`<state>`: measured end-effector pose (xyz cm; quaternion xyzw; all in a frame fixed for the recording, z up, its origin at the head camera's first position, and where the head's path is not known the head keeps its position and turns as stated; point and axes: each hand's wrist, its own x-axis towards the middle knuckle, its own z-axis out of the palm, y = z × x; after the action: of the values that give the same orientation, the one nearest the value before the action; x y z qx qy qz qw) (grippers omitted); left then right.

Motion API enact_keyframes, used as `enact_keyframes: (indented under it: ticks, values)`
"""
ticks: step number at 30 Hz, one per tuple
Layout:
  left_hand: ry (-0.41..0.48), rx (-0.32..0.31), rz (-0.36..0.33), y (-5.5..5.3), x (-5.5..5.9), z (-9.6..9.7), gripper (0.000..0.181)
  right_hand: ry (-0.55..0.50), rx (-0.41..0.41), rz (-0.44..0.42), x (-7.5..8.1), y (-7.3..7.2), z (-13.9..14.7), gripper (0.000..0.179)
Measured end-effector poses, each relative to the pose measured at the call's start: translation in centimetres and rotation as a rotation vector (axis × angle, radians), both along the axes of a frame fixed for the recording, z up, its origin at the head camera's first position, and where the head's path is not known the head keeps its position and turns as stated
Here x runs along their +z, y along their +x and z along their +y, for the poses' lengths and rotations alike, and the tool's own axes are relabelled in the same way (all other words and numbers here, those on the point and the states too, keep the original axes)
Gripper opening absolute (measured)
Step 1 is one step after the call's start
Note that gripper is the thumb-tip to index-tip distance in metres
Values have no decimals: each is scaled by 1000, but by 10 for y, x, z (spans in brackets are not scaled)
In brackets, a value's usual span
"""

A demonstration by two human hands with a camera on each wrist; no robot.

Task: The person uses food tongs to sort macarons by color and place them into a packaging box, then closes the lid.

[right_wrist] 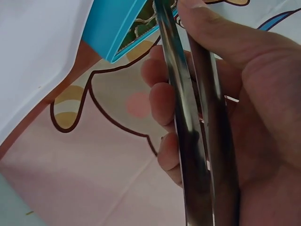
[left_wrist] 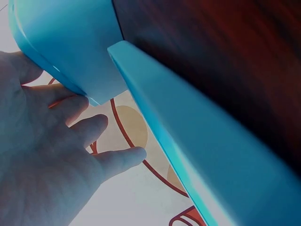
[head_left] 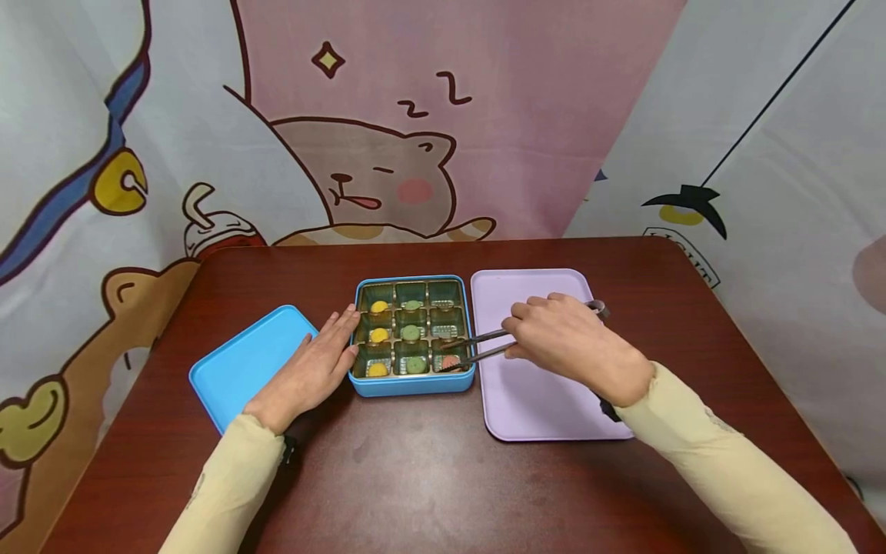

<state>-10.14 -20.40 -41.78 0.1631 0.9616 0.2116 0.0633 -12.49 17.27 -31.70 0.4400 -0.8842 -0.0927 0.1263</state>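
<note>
A blue box (head_left: 411,387) holds a gold insert divided into compartments in rows and columns. Round yellow pieces (head_left: 378,335) lie in its left column and green pieces (head_left: 411,333) in the middle one. One pinkish-orange piece (head_left: 451,361) is in the front right compartment. My right hand (head_left: 564,338) grips metal tongs (right_wrist: 181,94), their tips slightly apart at that compartment; whether they touch the piece I cannot tell. With fingers extended, my left hand (head_left: 311,369) rests against the box's left side.
A blue lid (head_left: 256,362) lies at the left, partly beneath my left hand and forearm. To the right of the box is a lilac tray (head_left: 540,415), under my right hand. A cartoon-printed cloth (head_left: 388,169) hangs behind the brown table (head_left: 408,477).
</note>
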Motion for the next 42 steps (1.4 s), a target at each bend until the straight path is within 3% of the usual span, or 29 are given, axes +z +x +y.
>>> enact_keyframes:
  ticks: [9, 19, 32, 42]
  values:
    - [4, 8, -5, -1, 0, 1, 63, -127, -34, -74, -5, 4, 26, 32]
    - [4, 3, -6, -1, -1, 1, 63, -319, -83, -122, -24, 15, 65, 41]
    - [5, 0, -8, -1, 0, 0, 64, -434, -321, -150, -30, 33, 106, 35]
    - [5, -2, 0, -1, 0, 0, 64, -462, -481, -131, -36, 46, 134, 47]
